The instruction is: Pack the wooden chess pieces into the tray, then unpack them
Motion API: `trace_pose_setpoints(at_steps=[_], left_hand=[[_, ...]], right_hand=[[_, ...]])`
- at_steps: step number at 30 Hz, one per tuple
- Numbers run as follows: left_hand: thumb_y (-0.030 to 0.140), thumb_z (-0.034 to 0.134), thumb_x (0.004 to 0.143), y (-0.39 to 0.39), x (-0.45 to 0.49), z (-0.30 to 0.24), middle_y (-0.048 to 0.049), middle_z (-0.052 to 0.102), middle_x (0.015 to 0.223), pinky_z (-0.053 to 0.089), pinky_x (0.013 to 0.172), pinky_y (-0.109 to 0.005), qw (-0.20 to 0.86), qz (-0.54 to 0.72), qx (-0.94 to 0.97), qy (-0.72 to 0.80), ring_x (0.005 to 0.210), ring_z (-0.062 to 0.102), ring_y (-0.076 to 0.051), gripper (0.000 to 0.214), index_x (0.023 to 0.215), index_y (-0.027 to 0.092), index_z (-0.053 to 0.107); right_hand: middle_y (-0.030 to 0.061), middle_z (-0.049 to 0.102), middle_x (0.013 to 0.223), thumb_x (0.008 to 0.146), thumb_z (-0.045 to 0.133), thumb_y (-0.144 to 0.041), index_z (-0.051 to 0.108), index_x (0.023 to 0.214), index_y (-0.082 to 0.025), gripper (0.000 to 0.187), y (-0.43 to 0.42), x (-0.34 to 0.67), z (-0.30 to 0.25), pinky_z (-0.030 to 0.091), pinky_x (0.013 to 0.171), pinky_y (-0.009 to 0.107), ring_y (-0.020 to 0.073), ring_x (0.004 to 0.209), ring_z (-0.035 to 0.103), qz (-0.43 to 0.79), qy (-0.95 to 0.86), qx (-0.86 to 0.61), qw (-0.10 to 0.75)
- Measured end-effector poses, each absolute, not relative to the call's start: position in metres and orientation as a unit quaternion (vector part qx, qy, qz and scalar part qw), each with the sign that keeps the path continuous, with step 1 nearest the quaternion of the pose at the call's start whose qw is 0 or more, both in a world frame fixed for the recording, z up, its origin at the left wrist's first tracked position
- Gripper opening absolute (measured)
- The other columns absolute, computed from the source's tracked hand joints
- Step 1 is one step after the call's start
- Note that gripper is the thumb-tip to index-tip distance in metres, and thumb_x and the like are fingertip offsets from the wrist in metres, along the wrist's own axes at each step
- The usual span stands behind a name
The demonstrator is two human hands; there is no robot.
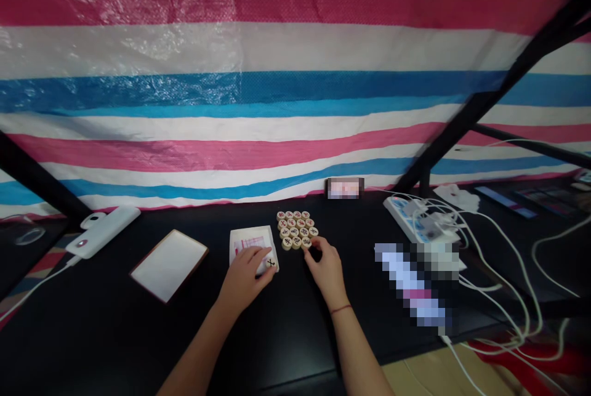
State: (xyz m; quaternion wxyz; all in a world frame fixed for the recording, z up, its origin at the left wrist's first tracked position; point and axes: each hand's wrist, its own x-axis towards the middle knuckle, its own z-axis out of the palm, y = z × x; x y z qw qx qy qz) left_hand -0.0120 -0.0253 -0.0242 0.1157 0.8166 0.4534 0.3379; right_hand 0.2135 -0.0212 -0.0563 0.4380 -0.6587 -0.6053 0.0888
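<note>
A tight cluster of round wooden xiangqi pieces (296,230) with dark and red characters lies on the black table (111,310). My right hand (327,270) reaches the cluster's lower right edge, its fingertips against the nearest pieces; I cannot tell whether they grip one. My left hand (247,271) is curled over a small white paper box (244,245). A single wooden piece (270,263) shows at the box's right corner, held at my left fingertips. Part of the box is hidden under that hand.
A white card in a brown frame (168,265) lies left of the box, with a white power bank (104,233) beyond it. To the right are a power strip (410,217), tangled white cables and a pixelated object (410,279). A striped tarpaulin (277,94) hangs behind.
</note>
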Motion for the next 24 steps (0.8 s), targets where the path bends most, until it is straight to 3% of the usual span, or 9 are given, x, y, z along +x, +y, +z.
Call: trace_pose_setpoints(at_steps=[6, 9, 13, 24], left_hand=[[0.028, 0.049, 0.092, -0.025, -0.011, -0.023, -0.0082, 0.070, 0.102, 0.052, 0.086, -0.038, 0.081, 0.321, 0.830, 0.449, 0.094, 0.065, -0.023, 0.027, 0.112, 0.021, 0.065], [0.023, 0.040, 0.095, -0.026, -0.009, -0.022, -0.0088, 0.072, 0.102, 0.050, 0.086, -0.040, 0.069, 0.291, 0.843, 0.448, 0.094, 0.066, -0.023, 0.030, 0.112, 0.019, 0.064], [0.018, 0.037, 0.095, -0.028, -0.005, -0.022, -0.0090, 0.073, 0.102, 0.046, 0.090, -0.041, 0.052, 0.251, 0.853, 0.455, 0.095, 0.067, -0.023, 0.032, 0.114, 0.017, 0.063], [0.023, 0.050, 0.090, -0.032, -0.003, -0.018, -0.0086, 0.071, 0.104, 0.049, 0.084, -0.040, 0.072, 0.215, 0.857, 0.463, 0.095, 0.065, -0.025, 0.024, 0.109, 0.020, 0.065]], right_hand=[[0.0012, 0.056, 0.073, 0.079, 0.050, -0.018, 0.058, 0.094, -0.019, 0.017, -0.033, 0.191, -0.037, 0.046, 0.074, 0.032, 0.0193, 0.073, 0.055, 0.078, -0.619, -0.603, 0.497], [-0.0012, 0.057, 0.076, 0.073, 0.052, -0.011, 0.056, 0.105, -0.021, 0.034, -0.040, 0.173, -0.028, 0.043, 0.073, 0.030, 0.0168, 0.074, 0.055, 0.172, -0.716, -0.522, 0.430], [-0.0011, 0.059, 0.085, 0.068, 0.060, -0.010, 0.051, 0.118, -0.022, 0.052, -0.045, 0.158, -0.024, 0.038, 0.079, 0.033, 0.0182, 0.081, 0.055, 0.230, -0.756, -0.518, 0.327], [-0.0016, 0.060, 0.082, 0.074, 0.059, -0.011, 0.051, 0.114, -0.021, 0.042, -0.040, 0.159, -0.033, 0.035, 0.078, 0.031, 0.0178, 0.082, 0.055, 0.242, -0.741, -0.536, 0.325]])
